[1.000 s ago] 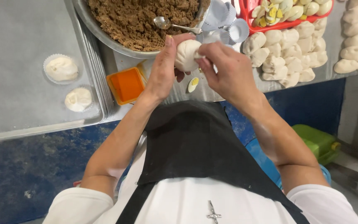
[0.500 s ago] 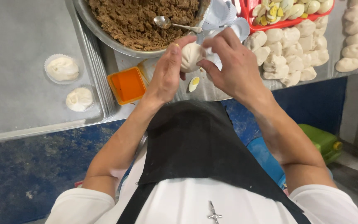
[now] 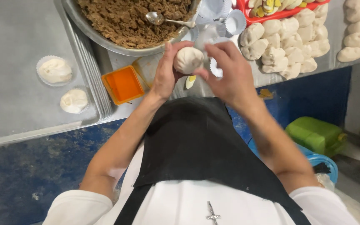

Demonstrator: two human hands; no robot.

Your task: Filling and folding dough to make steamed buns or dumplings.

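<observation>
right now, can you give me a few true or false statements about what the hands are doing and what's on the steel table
1. The left hand holds a round white dough ball. True.
2. A metal spoon lies in the big round metal bowl of brown minced filling. True.
3. The small square orange container sits on the floor. False: it sits on the steel table.
4. The right hand holds the spoon. False: its fingers are at the dough ball.
5. Two filled white paper cups sit on the table. True.

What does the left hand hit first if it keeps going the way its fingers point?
Probably the rim of the metal bowl of brown filling: the left hand, cupping the dough ball, points up-frame toward it. Depth is unclear.
</observation>
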